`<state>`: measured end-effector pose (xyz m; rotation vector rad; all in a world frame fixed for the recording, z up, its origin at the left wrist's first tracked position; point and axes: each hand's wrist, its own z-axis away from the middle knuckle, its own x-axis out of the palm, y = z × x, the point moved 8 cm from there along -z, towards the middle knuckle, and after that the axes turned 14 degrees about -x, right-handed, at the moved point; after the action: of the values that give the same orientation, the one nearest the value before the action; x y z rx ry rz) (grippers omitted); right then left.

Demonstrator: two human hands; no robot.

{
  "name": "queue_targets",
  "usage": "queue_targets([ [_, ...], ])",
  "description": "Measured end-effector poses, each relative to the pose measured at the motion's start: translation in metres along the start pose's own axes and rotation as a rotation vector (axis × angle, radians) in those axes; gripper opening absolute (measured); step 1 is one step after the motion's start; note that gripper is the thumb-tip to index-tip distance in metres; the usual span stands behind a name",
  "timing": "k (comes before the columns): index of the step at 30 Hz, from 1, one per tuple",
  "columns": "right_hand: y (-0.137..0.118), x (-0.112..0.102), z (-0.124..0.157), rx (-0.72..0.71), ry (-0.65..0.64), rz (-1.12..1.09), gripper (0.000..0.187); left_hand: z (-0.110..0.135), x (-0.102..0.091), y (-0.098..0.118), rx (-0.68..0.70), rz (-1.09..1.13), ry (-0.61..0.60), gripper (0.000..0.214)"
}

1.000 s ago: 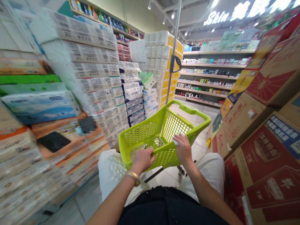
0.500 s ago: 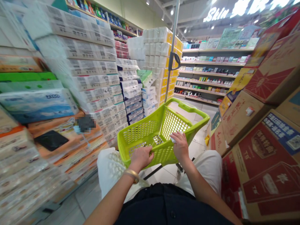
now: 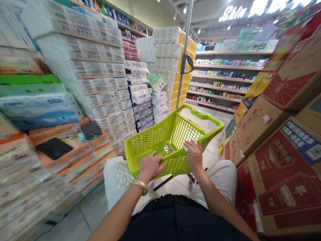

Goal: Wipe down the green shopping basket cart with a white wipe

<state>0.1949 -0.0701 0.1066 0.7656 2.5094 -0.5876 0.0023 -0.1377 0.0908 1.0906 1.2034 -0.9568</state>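
- Green basket [image 3: 175, 166] of the cart sits directly under your fingers, its near rim running from one hand to the other.
- Pale tiled floor [image 3: 75, 224] lies below your fingers.
- Wrapped paper packs [image 3: 100, 70] rise left of your left fingers, cartons [image 3: 281, 164] stand right of your right ones, and stocked shelves [image 3: 230, 67] line the room well beyond both.
- Your left hand [image 3: 149, 166] has its fingers curled over the rim; your right hand [image 3: 194, 157] grips a white cloth [image 3: 187, 146] against it.
- Past your fingertips, perforated walls and base show inside.

shop | stocked shelves [image 3: 225, 78] | stacked paper packs [image 3: 100, 70] | lit "Skin" sign [image 3: 258, 9] | shopping cart [image 3: 173, 164]
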Motion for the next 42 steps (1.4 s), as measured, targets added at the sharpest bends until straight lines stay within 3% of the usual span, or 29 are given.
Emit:
queue_targets([
  [4, -0.052, 0.038, 0.012, -0.193, -0.127, -0.147, 0.051, -0.001, 0.001, -0.001, -0.007, -0.004, -0.002, 0.026],
  [6, -0.064, 0.046, 0.016, -0.253, -0.167, -0.189, 0.052, -0.001, 0.002, -0.002, -0.012, -0.007, -0.003, 0.026],
  [8, -0.052, 0.037, 0.012, -0.21, -0.145, -0.171, 0.053, 0.0, 0.002, -0.003, -0.012, -0.007, -0.003, 0.026],
  [12, 0.0, 0.0, -0.001, -0.038, -0.008, -0.058, 0.052, 0.0, 0.002, -0.003, -0.008, -0.011, 0.002, 0.027],
  [14, 0.007, -0.004, -0.002, -0.004, 0.018, -0.052, 0.051, 0.0, 0.002, -0.001, -0.003, -0.015, 0.007, 0.027],
  [16, -0.008, 0.01, 0.002, -0.037, -0.013, -0.102, 0.05, 0.0, 0.002, 0.0, 0.0, -0.019, 0.011, 0.027],
  [19, -0.052, 0.041, 0.013, -0.209, -0.12, -0.23, 0.05, -0.001, 0.002, -0.001, -0.001, -0.024, 0.016, 0.026],
  [21, -0.064, 0.048, 0.017, -0.264, -0.152, -0.269, 0.051, -0.001, 0.003, -0.003, -0.003, -0.025, 0.016, 0.026],
  [23, -0.05, 0.039, 0.014, -0.22, -0.126, -0.241, 0.052, 0.0, 0.003, -0.004, -0.003, -0.023, 0.015, 0.026],
  [27, 0.008, -0.004, -0.002, -0.046, 0.047, -0.102, 0.052, 0.001, 0.002, -0.004, -0.003, -0.018, 0.013, 0.027],
  [29, 0.016, -0.011, -0.004, -0.01, 0.09, -0.076, 0.05, 0.001, 0.002, -0.002, -0.003, -0.02, 0.015, 0.027],
  [31, 0.0, 0.002, -0.001, -0.035, 0.049, -0.1, 0.049, 0.0, 0.001, -0.001, -0.001, -0.024, 0.018, 0.027],
  [34, -0.048, 0.037, 0.011, -0.203, -0.103, -0.223, 0.05, 0.0, 0.001, -0.002, -0.001, -0.029, 0.02, 0.026],
  [36, -0.064, 0.046, 0.016, -0.27, -0.142, -0.269, 0.051, 0.0, 0.002, -0.003, -0.001, -0.031, 0.019, 0.026],
  [38, -0.052, 0.037, 0.014, -0.238, -0.118, -0.253, 0.051, 0.001, 0.002, -0.004, 0.002, -0.029, 0.019, 0.027],
  [42, 0.008, -0.008, -0.001, -0.058, 0.053, -0.107, 0.052, 0.002, 0.002, -0.004, 0.005, -0.024, 0.02, 0.027],
])
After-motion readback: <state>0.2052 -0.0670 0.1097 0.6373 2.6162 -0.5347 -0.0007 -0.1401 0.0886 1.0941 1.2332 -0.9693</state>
